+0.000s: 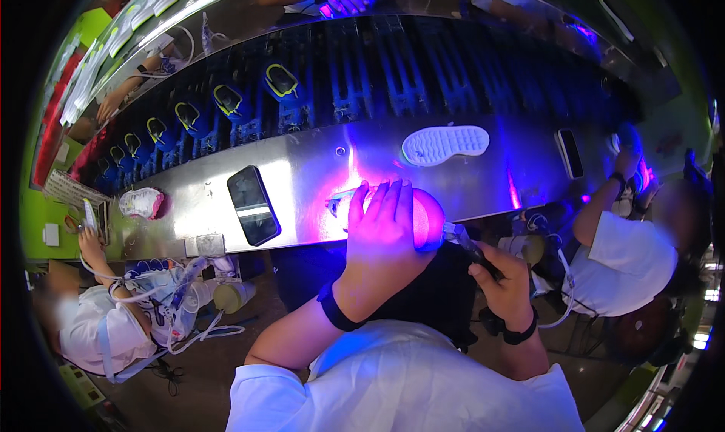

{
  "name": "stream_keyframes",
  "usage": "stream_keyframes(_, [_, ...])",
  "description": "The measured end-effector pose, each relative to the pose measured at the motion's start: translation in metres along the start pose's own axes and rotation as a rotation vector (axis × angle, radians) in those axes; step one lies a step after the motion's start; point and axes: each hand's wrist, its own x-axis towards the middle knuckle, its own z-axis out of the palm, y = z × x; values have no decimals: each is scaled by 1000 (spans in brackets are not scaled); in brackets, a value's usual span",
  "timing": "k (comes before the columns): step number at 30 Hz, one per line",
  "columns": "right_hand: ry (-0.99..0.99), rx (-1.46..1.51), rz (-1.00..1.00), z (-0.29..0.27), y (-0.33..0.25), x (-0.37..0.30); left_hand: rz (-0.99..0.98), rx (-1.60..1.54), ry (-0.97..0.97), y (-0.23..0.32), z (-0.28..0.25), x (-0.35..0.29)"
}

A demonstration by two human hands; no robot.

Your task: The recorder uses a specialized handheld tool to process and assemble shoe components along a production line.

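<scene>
Under a bright pink and violet glow, a shoe upper lies at the front edge of the metal bench. My left hand is laid over it, fingers stretched across and holding it down; much of the shoe is hidden beneath. My right hand is closed round the dark handle of a brush. The brush's pale head meets the rounded right end of the shoe, or comes very close to it. Beyond my hands a white shoe sole rests on the bench, its grid pattern facing up.
One phone lies left on the bench, another phone at right. A white and pink shoe part sits far left. Behind runs a dark rack carrying several shoes. Co-workers sit both sides; containers and hoses hang nearby.
</scene>
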Motion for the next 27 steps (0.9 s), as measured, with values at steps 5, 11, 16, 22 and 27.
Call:
stream_keyframes(5, [-19,-116,-88,7,0,39,-62,-89,-12,-23,-8,19])
stream_keyframes(11, [-16,13,-74,28,12,70,-88,-89,-167,-49,-27,26])
stream_keyframes(16, [-61,225,12,56,23,80,-65,-36,-196,-70,-41,29])
stream_keyframes(22, [-290,488,219,59,27,95,-112,-68,-328,-114,-49,10])
stream_keyframes(27, [-272,336,46,26,-14,103,-142,-317,-364,-88,-63,-11])
